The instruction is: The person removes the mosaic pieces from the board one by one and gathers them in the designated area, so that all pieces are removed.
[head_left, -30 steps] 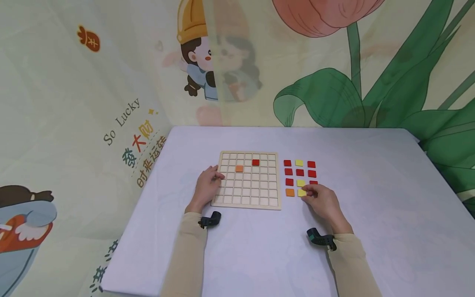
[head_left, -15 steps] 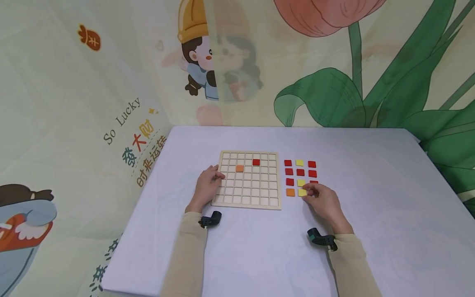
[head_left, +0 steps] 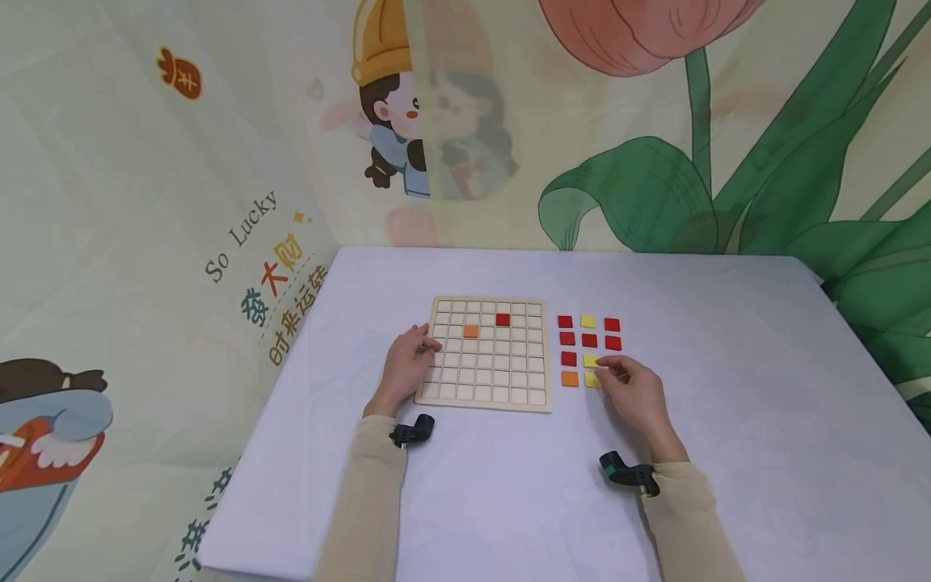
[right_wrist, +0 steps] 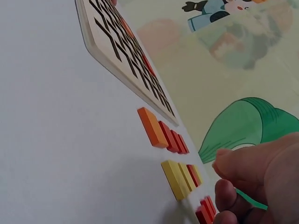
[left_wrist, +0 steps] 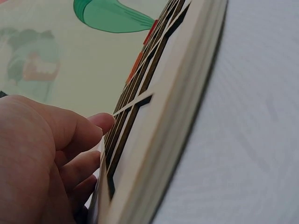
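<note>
A square wooden grid board [head_left: 483, 407] lies flat on the white table, with one orange tile [head_left: 471, 331] and one red tile [head_left: 503, 320] in its cells. My left hand [head_left: 404, 369] rests at the board's left edge; in the left wrist view its loosely bent fingers [left_wrist: 81, 168] touch the rim. Just over the loose tiles to the right hovers my right hand [head_left: 640, 400], fingers relaxed, nothing visible between them. Nearest its fingertips are two yellow tiles, the rear one [head_left: 590, 361] and the front one [head_left: 591, 379], partly covered. Some tiles behind the hand are hidden.
Loose tiles stand in short rows right of the board: red ones [head_left: 589, 341], a far yellow one [head_left: 587, 322] and an orange one [head_left: 570, 379]. A printed cloth [head_left: 473, 218] hangs behind the table [head_left: 727, 364].
The right hand's fingertips have lifted slightly and shifted a little away from the front yellow tile. The left hand and the tiles on the board stay as they were.
</note>
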`<state>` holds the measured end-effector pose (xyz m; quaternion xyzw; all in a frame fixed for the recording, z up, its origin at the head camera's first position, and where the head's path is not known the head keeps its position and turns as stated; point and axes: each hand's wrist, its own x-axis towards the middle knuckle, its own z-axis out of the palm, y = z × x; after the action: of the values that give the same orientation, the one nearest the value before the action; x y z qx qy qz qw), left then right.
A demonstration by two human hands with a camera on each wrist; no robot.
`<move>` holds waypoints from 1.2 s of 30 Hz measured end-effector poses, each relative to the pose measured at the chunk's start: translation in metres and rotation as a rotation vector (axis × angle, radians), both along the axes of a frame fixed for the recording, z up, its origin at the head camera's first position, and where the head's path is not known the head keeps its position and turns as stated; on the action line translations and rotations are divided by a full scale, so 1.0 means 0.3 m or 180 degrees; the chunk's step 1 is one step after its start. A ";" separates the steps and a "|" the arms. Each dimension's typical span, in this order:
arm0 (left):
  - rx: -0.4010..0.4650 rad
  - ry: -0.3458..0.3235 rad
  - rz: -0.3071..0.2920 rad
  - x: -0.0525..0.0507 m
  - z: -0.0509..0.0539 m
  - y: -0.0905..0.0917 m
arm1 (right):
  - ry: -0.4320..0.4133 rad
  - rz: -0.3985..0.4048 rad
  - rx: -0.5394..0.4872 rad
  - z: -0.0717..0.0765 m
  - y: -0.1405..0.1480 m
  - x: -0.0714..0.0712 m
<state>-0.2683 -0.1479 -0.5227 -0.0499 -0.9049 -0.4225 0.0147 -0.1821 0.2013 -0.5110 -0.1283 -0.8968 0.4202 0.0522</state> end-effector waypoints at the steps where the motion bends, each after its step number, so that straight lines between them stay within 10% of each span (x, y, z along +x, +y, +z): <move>1: -0.0006 -0.0003 -0.0005 0.000 0.001 -0.002 | -0.0002 -0.0030 -0.0058 -0.001 -0.010 -0.002; 18: 0.0012 0.0005 0.0009 0.000 -0.009 -0.014 | 0.0414 0.0540 -0.0272 -0.006 -0.226 -0.039; 36: 0.0014 0.0003 -0.0004 0.001 0.006 -0.002 | 0.0317 0.0969 -0.0015 0.004 -0.315 -0.186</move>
<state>-0.2680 -0.1486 -0.5209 -0.0507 -0.9039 -0.4245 0.0149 -0.2380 0.1068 -0.5099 0.0301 -0.9012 0.4311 0.0320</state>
